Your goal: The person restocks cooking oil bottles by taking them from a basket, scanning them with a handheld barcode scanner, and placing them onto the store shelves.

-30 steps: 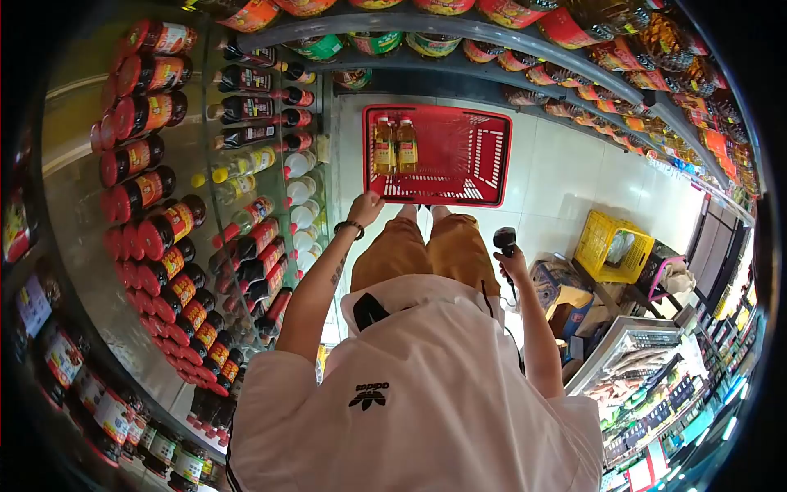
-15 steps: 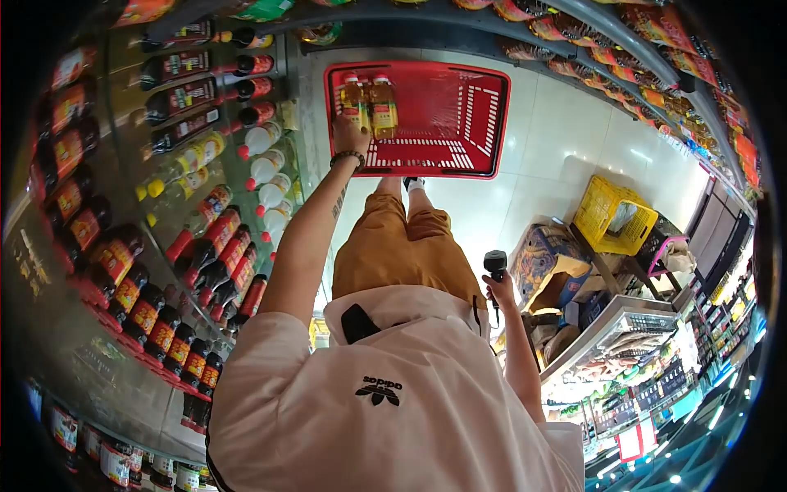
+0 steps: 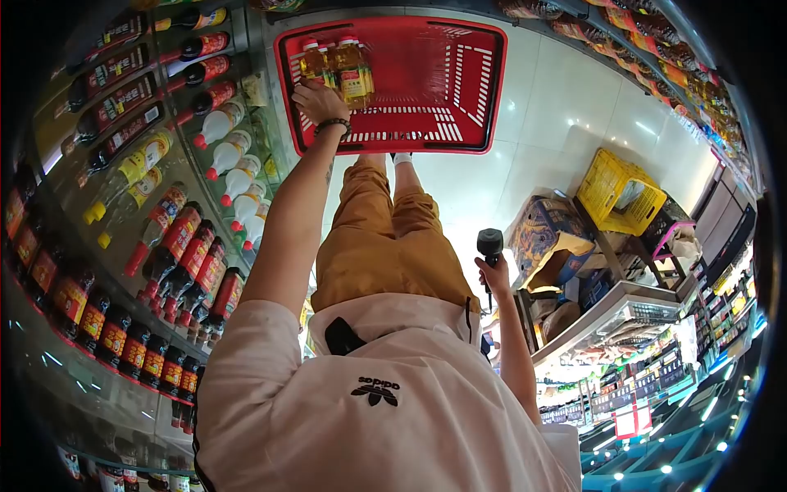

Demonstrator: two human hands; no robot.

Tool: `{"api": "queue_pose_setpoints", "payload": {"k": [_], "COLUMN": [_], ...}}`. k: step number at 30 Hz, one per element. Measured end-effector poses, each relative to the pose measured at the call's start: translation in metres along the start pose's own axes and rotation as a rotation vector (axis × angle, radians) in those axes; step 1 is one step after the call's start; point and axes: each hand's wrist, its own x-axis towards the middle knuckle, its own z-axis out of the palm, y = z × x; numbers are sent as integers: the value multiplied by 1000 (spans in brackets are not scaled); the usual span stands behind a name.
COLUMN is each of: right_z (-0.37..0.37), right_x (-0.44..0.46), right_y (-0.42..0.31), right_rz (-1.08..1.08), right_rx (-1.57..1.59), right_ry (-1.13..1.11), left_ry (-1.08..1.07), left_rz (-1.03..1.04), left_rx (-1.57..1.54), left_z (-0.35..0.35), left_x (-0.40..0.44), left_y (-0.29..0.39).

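Observation:
My left hand (image 3: 320,103), with a dark beaded bracelet at the wrist, is at the left end of a red shopping basket (image 3: 385,148). Its fingers look loosely bent and apart, beside the lower part of a yellow oil bottle (image 3: 313,62). Whether they touch it is hard to see. Another labelled oil bottle (image 3: 354,78) leans beside it, and part of a further bottle shows between them. Lower right, my right hand (image 3: 497,277) is closed around the handle of a black handheld device (image 3: 489,243) with a rounded head.
Glass shelves on the left hold dark sauce bottles (image 3: 135,348), white bottles with red caps (image 3: 223,154) and yellow-capped bottles (image 3: 135,172). More bottles (image 3: 656,49) line the upper right. A yellow crate (image 3: 619,193) and a cardboard box (image 3: 549,238) stand right, beside a display counter (image 3: 607,316).
The basket now appears larger and further up and left. My left hand has shifted from over the left bottle's lower part toward the basket's left side. My right hand still holds the device.

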Motion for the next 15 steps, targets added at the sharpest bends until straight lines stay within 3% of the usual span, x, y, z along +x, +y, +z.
{"api": "queue_pose_setpoints", "payload": {"k": [6,10,13,15], "right_z": [11,11,10,6], "right_x": [0,-1,-5,-5], "right_y": [-3,3,0,-10], "right_rz": [-39,-54,-74,-129], "right_rx": [8,17,20,-56], "right_ry": [-35,-38,-27,-13], "left_ry": [-169,-158,-298,-326], "left_rz": [38,46,-85,81], "left_rx": [-189,-209,-329,-675], "left_z": [12,-2,-42,-58], "left_x": [2,0,-12,-23], "left_y": [0,-3,-14,-36]}}
